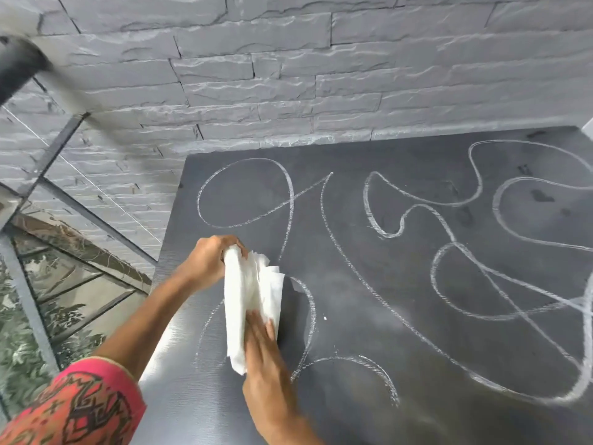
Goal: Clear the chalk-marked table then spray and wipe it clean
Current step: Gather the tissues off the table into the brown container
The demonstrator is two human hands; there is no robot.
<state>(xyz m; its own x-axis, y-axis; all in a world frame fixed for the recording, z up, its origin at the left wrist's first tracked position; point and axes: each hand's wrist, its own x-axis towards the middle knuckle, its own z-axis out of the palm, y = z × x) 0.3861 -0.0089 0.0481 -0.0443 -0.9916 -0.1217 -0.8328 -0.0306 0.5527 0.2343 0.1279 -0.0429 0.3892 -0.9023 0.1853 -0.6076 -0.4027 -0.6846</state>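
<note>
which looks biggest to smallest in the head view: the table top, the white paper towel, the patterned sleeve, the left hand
1. table top, by far the largest.
2. patterned sleeve, though it sits nearest the camera, which inflates it.
3. white paper towel.
4. left hand.
Towel and sleeve look close, so that order is unsure.

table (417,316): dark grey, looping white chalk lines (324,213)
paper towel (250,297): white
sleeve (73,409): pink-orange (black patterning)
wall (288,75): grey stone

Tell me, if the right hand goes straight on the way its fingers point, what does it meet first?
The right hand already presses the paper towel; straight on, it likely meets the left hand gripping the far end.
</note>
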